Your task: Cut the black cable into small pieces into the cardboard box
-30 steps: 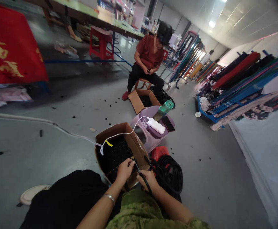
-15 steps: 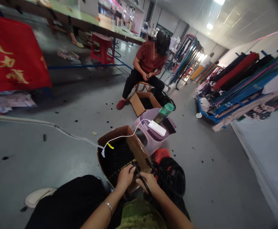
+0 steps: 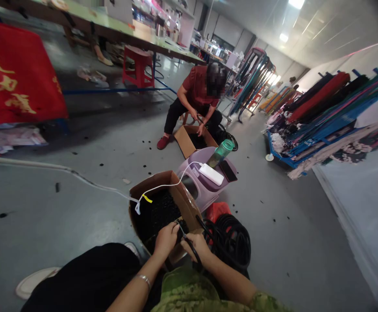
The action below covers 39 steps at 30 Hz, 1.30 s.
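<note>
Your right hand (image 3: 200, 249) is closed around a dark-handled tool (image 3: 193, 250), its metal tip beside your left hand (image 3: 165, 241), whose fingers are pinched shut on something too small to tell. Both are over the near side of a cardboard box (image 3: 188, 203) holding black pieces (image 3: 163, 210). Black coils (image 3: 236, 242) lie to its right, a purple stool (image 3: 205, 197) beyond, then a seated person (image 3: 198, 86)

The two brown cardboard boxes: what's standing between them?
A purple plastic stool holding a green bottle, a white plastic gadget and a dark phone. The head view shows it.
</note>
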Available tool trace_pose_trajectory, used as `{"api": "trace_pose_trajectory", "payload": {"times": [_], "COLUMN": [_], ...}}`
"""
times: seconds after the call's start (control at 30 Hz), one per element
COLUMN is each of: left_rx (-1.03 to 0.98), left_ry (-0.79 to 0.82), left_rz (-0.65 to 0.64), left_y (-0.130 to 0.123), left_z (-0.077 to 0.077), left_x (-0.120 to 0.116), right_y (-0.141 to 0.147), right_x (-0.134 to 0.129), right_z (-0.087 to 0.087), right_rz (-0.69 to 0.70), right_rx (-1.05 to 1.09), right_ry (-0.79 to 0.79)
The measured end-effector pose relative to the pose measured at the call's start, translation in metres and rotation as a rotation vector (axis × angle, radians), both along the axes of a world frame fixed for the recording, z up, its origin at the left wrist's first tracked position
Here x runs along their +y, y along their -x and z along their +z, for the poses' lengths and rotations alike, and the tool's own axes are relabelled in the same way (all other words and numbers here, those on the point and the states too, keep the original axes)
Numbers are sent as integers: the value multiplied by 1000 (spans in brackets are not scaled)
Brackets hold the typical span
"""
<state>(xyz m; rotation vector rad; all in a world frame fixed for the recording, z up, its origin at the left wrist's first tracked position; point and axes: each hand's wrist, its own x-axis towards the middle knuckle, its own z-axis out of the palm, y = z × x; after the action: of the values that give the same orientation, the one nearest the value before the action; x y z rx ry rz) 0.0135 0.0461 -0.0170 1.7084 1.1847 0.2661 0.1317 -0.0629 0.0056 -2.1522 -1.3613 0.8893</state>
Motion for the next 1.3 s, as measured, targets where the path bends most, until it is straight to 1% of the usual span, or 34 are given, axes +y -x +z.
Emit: {"api": "trace_pose_trajectory", "payload": {"times": [0.2, 0.37, 0.5, 0.57, 0.7, 0.8, 0.9, 1.0, 1.07, 1.13, 1.23, 1.3], "left_rx": [-20, -20, -45, -26, 14, 9, -47, -184, -273, -342, -441, -494], "left_ry": [62, 70, 60, 56, 48, 76, 221, 429, 541, 651, 849, 954], "left_rz": [-9, -14, 43, 68, 66, 60, 79, 129, 147, 145, 133, 141], "left_y": [6, 1, -3, -4, -2, -3, -6, -11, -13, -13, -8, -4], "left_z": [-1, -4, -9, -11, -11, -12, -17, -21, -21, -17, -5, 2], "left_x": [1, 3, 2, 2, 6, 9, 9, 7, 4, 4, 5, 7], "right_y": [4, -1, -7, -9, -12, -16, -21, -28, -32, -36, -38, -36], "right_x": [-5, -6, -1, 3, 11, 13, 12, 9, 6, 4, 0, -2], "right_z": [-4, -10, -14, -15, -15, -17, -21, -22, -22, -21, -21, -21], "right_rz": [6, 19, 45, 49, 51, 56, 55, 77, 94, 96, 100, 104], "right_rx": [-18, -20, -9, -17, -62, -36, 67, 187, 219, 213, 214, 211], "right_ry": [-4, -19, -7, 14, 61, 71, 99, 117, 92, 64, 57, 40]}}
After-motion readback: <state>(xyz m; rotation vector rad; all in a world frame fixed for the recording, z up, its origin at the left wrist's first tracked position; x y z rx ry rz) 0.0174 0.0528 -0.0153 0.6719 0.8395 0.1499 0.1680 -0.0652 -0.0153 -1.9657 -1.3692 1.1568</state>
